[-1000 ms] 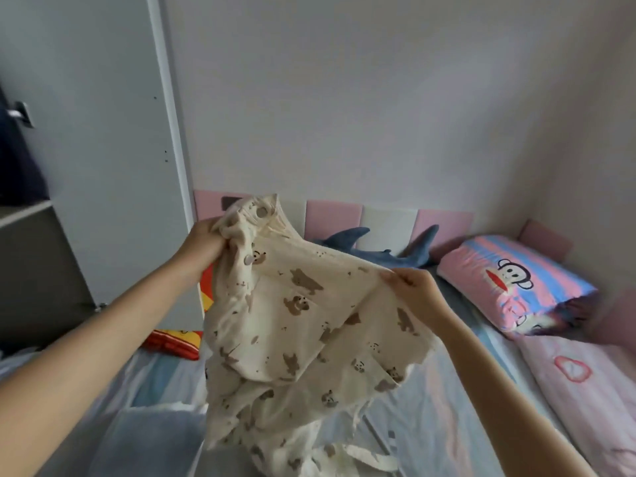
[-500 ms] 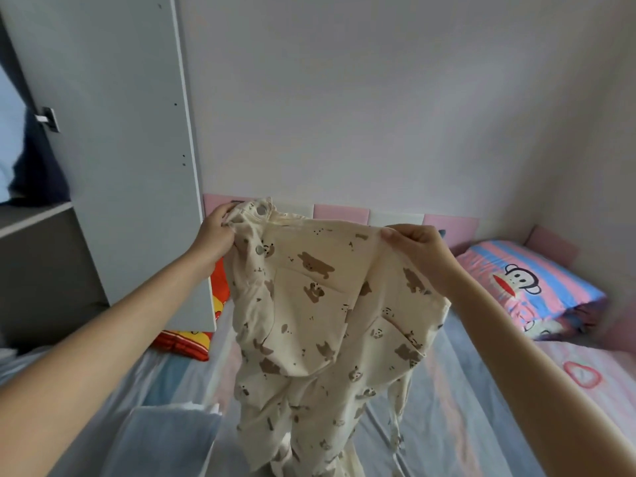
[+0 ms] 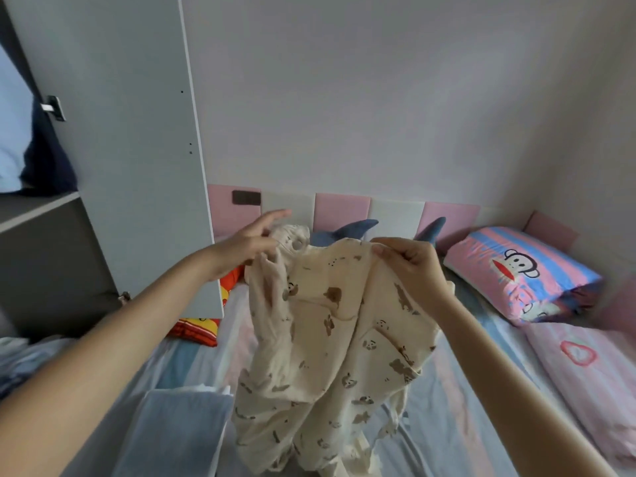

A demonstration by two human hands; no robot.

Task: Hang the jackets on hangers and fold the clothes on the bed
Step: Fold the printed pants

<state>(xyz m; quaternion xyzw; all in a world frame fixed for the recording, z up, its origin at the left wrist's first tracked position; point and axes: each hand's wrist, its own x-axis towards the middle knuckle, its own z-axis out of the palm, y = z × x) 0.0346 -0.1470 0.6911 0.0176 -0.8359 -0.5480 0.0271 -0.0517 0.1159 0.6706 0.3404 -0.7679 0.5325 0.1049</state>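
I hold up a cream garment (image 3: 330, 339) printed with small brown bears above the bed (image 3: 447, 407); its lower part trails down onto the sheet. My left hand (image 3: 251, 244) is at the garment's upper left corner by the snap collar, index finger stretched straight, with the other fingers and thumb pinching the fabric. My right hand (image 3: 409, 263) pinches the top edge on the right, fingers curled over the cloth. The two hands are close together, and the fabric bunches between them.
A folded pale blue cloth (image 3: 179, 432) lies on the bed at the lower left. The white wardrobe door (image 3: 120, 132) stands open on the left. A blue shark plush (image 3: 351, 228), a monkey-print pillow (image 3: 523, 273), a pink blanket (image 3: 585, 373) and a red-yellow cushion (image 3: 199, 328) border the bed.
My hands have come closer together and slightly lower, so the garment now bunches and sags instead of hanging spread. My left index finger has straightened off the collar.
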